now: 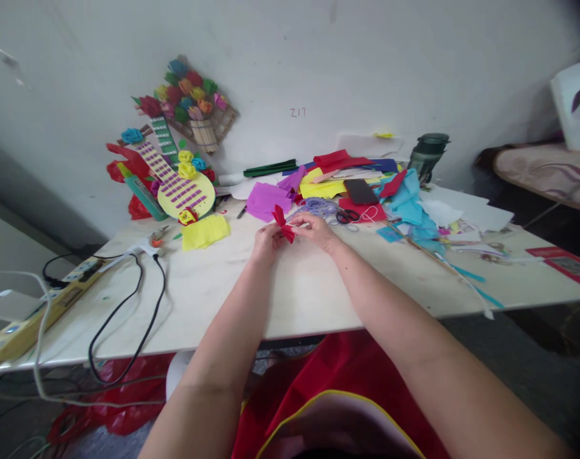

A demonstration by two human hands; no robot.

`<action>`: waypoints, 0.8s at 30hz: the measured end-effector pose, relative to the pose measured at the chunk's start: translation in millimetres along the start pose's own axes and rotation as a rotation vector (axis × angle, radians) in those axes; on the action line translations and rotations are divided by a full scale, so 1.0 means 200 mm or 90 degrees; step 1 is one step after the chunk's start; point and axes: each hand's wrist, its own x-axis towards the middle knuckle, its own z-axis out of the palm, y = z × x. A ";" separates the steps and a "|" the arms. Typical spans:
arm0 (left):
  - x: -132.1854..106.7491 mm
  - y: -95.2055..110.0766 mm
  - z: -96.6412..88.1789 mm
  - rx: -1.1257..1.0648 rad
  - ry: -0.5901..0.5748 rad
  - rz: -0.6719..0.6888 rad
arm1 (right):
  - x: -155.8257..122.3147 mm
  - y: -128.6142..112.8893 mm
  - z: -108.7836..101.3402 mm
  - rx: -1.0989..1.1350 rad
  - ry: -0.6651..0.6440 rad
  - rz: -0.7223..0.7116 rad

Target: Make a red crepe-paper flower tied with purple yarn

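Note:
A small folded piece of red crepe paper, pinched in at its middle like a bow, is held just above the table. My left hand grips it from the left with closed fingers. From the other side, my right hand pinches its right edge between thumb and fingertips. Behind my hands lie purple paper, a tangle of pale purple cord and black-handled scissors. Yellow paper rests flat to the left.
Paper-flower crafts lean on the wall at left, beside a green glue bottle. A glue gun and power strip trail cables at the left. A phone, blue paper and dark green bottle stand right.

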 end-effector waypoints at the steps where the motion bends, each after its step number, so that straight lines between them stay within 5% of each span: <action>1: 0.00 0.00 0.00 0.003 -0.003 0.001 | 0.00 0.00 0.00 -0.018 -0.001 -0.012; 24: 0.00 -0.01 -0.01 0.001 -0.030 0.015 | -0.02 -0.02 -0.01 -0.173 -0.060 -0.117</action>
